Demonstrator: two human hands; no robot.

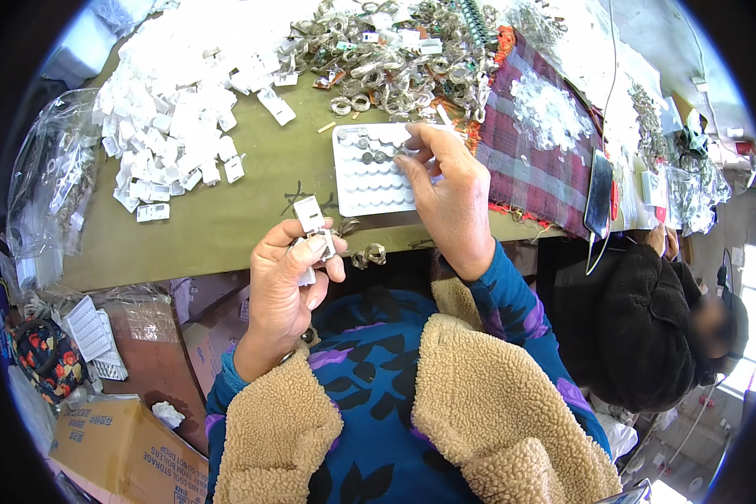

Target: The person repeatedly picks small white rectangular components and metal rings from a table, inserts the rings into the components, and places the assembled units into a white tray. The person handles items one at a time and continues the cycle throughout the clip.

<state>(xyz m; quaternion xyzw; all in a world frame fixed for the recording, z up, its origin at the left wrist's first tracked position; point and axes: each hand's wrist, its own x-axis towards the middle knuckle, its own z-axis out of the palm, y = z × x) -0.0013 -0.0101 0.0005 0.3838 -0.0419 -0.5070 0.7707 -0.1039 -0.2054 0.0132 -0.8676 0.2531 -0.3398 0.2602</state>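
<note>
My left hand (pixel 286 273) is closed around a few small white plastic casings (pixel 308 214); one stands up from the fingertips, with a small slot in its face. My right hand (pixel 455 189) reaches over the right side of a white moulded tray (pixel 344 189) with rows of round pockets. Its thumb and index finger are apart at the tray, with nothing visible between them. Several dark round discs (pixel 367 157) sit in the upper pockets; the right hand hides part of the tray. Small wire coils (pixel 370 254) lie at the table's near edge, between the hands.
White casings (pixel 172 139) are heaped at the left, coiled wires (pixel 403 63) at the back. Clear plastic pieces (pixel 550 109) lie on a plaid cloth (pixel 512 160), near a phone (pixel 599 191). A person in black (pixel 638 328) works at the right. A cardboard box (pixel 118 445) stands lower left.
</note>
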